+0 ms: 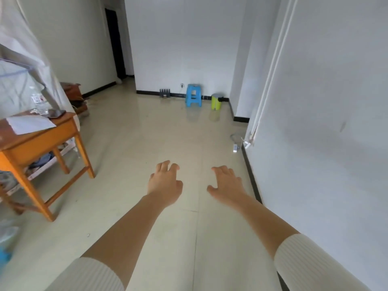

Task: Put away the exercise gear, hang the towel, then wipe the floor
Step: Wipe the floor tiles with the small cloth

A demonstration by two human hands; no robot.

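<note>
My left hand and my right hand reach forward side by side over the pale tiled floor, palms down. Both hold nothing and their fingers are spread and slightly curled. White ribbed sleeves cover both upper forearms. No exercise gear, towel or wiping cloth can be told apart in this view.
An orange wooden table stands at the left with paper, a phone and a water bottle on it. A blue stool and a green bin stand by the far wall. A white wall runs close on the right. A dark doorway opens at the back left.
</note>
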